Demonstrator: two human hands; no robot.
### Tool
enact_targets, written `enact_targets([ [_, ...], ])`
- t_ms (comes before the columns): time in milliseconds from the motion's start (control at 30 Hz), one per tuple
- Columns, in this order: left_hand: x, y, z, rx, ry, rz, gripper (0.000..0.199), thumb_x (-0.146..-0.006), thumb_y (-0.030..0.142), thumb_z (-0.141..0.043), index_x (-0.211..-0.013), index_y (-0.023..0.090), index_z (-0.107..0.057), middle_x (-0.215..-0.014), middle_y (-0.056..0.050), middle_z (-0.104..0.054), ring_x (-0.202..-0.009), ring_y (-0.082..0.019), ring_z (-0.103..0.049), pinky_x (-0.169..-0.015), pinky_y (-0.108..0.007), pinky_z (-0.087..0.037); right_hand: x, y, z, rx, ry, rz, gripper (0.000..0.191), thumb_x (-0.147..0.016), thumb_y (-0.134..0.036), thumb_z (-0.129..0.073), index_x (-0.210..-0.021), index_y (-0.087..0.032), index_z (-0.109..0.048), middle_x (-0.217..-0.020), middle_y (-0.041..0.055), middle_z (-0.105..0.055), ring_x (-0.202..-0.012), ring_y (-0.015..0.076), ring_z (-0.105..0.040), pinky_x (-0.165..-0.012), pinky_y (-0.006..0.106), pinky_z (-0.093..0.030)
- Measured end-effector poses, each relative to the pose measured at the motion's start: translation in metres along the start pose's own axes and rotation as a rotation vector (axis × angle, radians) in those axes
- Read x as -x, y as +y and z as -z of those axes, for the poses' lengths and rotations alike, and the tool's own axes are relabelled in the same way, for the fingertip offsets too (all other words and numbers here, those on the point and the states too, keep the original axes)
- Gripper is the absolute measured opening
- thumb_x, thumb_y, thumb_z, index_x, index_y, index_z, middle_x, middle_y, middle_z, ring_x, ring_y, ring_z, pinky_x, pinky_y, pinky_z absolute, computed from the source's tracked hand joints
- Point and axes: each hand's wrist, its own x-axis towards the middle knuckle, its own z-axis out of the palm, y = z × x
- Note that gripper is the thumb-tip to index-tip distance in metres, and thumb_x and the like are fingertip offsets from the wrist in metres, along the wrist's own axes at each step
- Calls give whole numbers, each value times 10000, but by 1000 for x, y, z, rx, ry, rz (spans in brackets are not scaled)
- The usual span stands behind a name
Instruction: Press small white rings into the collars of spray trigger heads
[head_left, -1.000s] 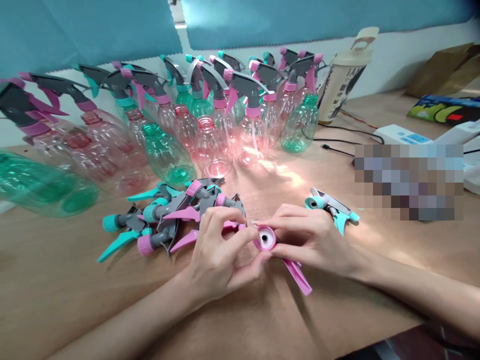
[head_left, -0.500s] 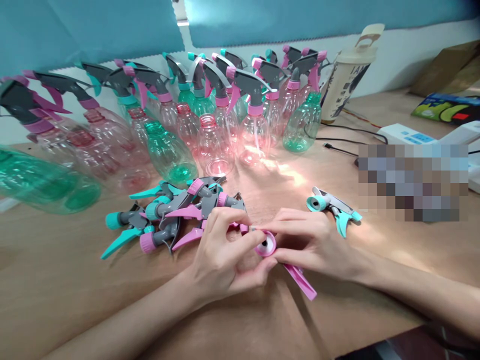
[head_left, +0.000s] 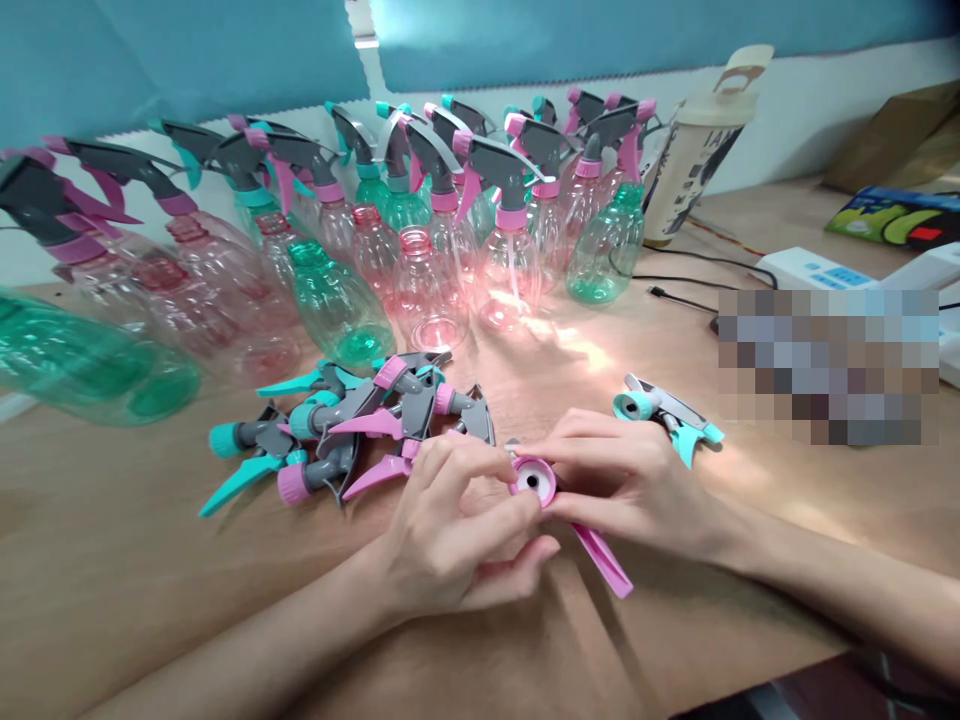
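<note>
A pink-and-grey trigger spray head (head_left: pixel 606 565) is between my hands, its round pink collar with a white inside turned up toward me. My right hand (head_left: pixel 637 480) is closed on its body, and the pink trigger sticks out below. My left hand (head_left: pixel 457 525) has its thumb and a finger curled against the collar's left side. Left of my left hand lies a pile of spray heads (head_left: pixel 409 412) in pink, turquoise and grey. A single turquoise spray head (head_left: pixel 664 415) rests on the table just beyond my right hand.
Several pink and green clear bottles (head_left: pixel 431 290) stand along the back, many with spray heads on. A green bottle (head_left: pixel 97 360) lies on its side at left. A tall tumbler (head_left: pixel 694 160), a black cable (head_left: pixel 686 298) and a blurred-out patch are on the right.
My left fingers have shifted slightly around the pink collar, showing more of its white inside. My right hand and the spray head have hardly moved.
</note>
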Motion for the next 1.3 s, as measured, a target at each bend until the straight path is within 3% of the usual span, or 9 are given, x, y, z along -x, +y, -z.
enact_targets([
  [167,2,-2,-4,-4,2,100,147,-803,273,-601,-911,185,-646,-943,-68,-513,-851,-201,-503,-724,-366,-437,-1,-1,-1,2,-5,-2,345,-800,-222,-671,-1141,-175,-643,-779,42,-635,-706,155,-583,-575,272,-472],
  [267,3,-2,-5,-20,6,166,129,-813,307,-590,-831,185,-627,-870,-53,-499,-796,-193,-485,-686,-350,-408,-1,-1,-2,24,-34,10,333,-798,-232,-675,-1123,-166,-654,-771,40,-633,-678,147,-577,-556,266,-453],
  [367,4,-3,-6,15,-7,120,141,-796,320,-608,-811,180,-616,-873,-55,-495,-796,-192,-484,-692,-343,-412,-1,0,-1,38,-28,18,322,-803,-229,-667,-1116,-154,-656,-799,54,-640,-701,156,-582,-566,272,-463],
  [567,1,-3,-4,63,-14,49,213,-831,266,-591,-1025,185,-620,-958,-71,-536,-869,-189,-514,-750,-340,-443,-4,-3,4,52,78,44,302,-799,-249,-677,-1094,-197,-648,-923,43,-684,-829,165,-616,-720,292,-507],
  [767,-1,2,4,-7,122,10,157,-789,90,-599,-925,169,-599,-891,-52,-574,-827,-164,-530,-731,-312,-469,-8,-1,7,144,147,25,281,-779,-293,-693,-1043,-211,-642,-997,37,-691,-915,186,-630,-804,313,-493],
  [867,8,7,14,-19,131,-55,190,-747,35,-622,-903,137,-582,-841,-64,-595,-799,-167,-545,-703,-304,-489,-15,-4,9,171,150,-53,248,-763,-349,-696,-959,-210,-636,-931,30,-685,-853,185,-631,-760,310,-495],
  [1000,31,19,36,-13,11,-79,157,-753,11,-577,-867,118,-562,-711,-54,-606,-662,-146,-527,-599,-272,-481,-28,-20,5,263,28,-145,276,-747,-434,-683,-833,-192,-581,-799,23,-640,-731,173,-600,-659,297,-473],
  [1133,54,30,63,-44,-69,-24,127,-787,18,-536,-843,131,-554,-620,-24,-591,-563,-126,-505,-503,-240,-425,-44,-40,-13,414,-117,-139,332,-755,-496,-647,-822,-192,-528,-698,2,-585,-624,151,-538,-545,262,-393],
  [1300,72,39,96,-75,-25,71,179,-804,27,-530,-937,145,-557,-670,-24,-636,-621,-129,-586,-603,-242,-495,-71,-73,-44,473,-236,-139,378,-758,-546,-601,-823,-200,-461,-665,-10,-585,-589,140,-519,-487,239,-318],
])
